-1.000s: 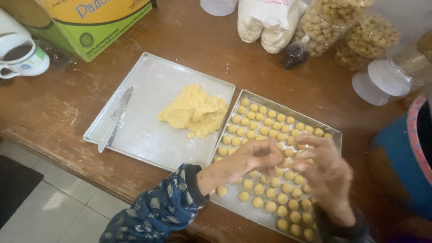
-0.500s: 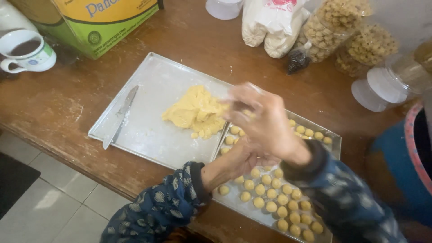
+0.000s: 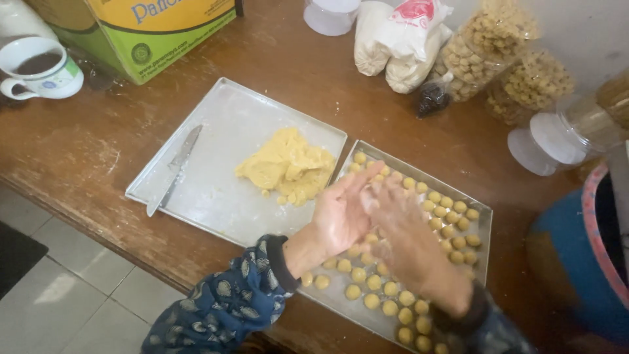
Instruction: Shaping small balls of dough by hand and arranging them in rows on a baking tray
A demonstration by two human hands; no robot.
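Note:
My left hand is held flat, palm up, over the near-left corner of the right baking tray. My right hand, blurred, lies palm-down against it. Whatever is between the palms is hidden. The tray under them holds several small yellow dough balls in rows. A lump of yellow dough lies on the left metal tray, just beyond my left fingertips. A knife rests along that tray's left side.
A white cup of dark drink and a yellow-green carton stand at the back left. Bags of flour and nuts, plus clear jars, line the back right. A blue-and-red tub sits at the right, past the wooden table's edge.
My right hand has come back from the dough lump and now presses against my left palm. My left hand has lifted from the cookie tray and turned palm up.

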